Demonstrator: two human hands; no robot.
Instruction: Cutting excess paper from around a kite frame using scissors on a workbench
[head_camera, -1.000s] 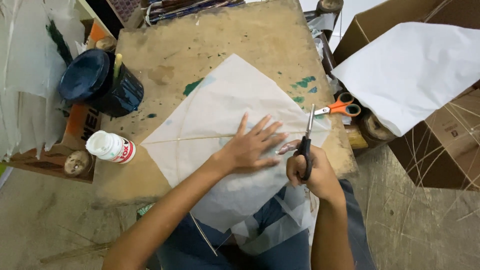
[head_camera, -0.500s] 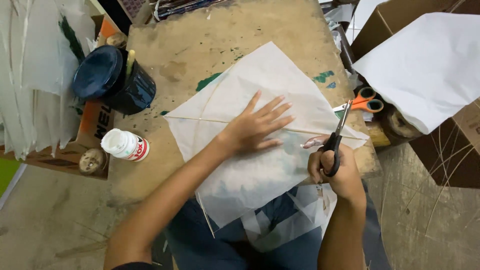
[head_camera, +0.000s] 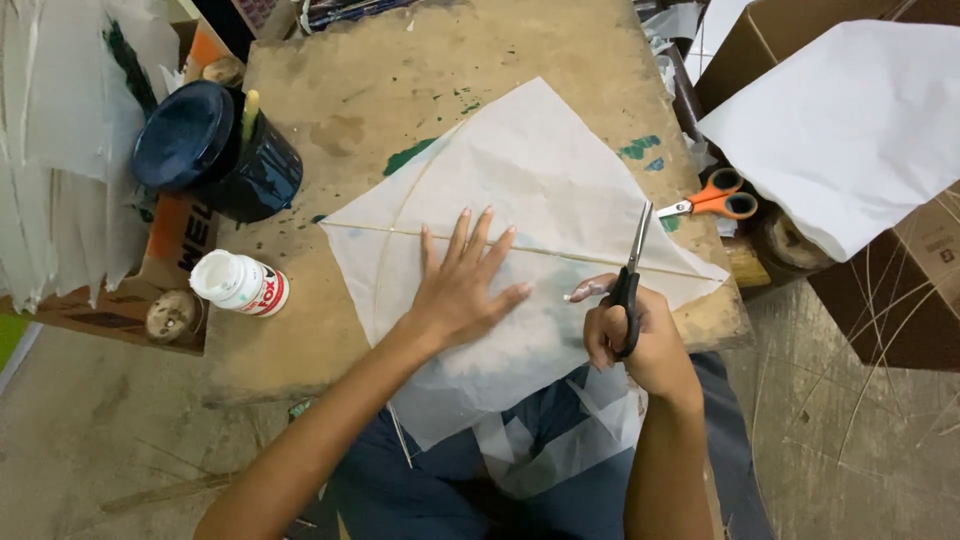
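glue bottle (head_camera: 240, 284): at nine o'clock, lying on its side on the table edge; white, with a red-and-white label.
cardboard box (head_camera: 900, 290): at three o'clock; brown, with a small pale label.
orange carton (head_camera: 175, 235): at ten o'clock; orange with dark print.

**Layout on the work table**

A diamond-shaped paper sheet (head_camera: 530, 200) lies on the table (head_camera: 400, 70), its near corner hanging over the front edge. A thin stick (head_camera: 560, 252) crosses the sheet from left to right. The left hand (head_camera: 462, 285) lies flat on the sheet; the right hand (head_camera: 640, 335), right of it, holds scissors (head_camera: 630, 275) over the stick. A paint can (head_camera: 215, 150) stands at the left edge, a glue bottle (head_camera: 240, 283) nearer the front-left corner. A second pair of scissors (head_camera: 715, 200) lies at the right edge.
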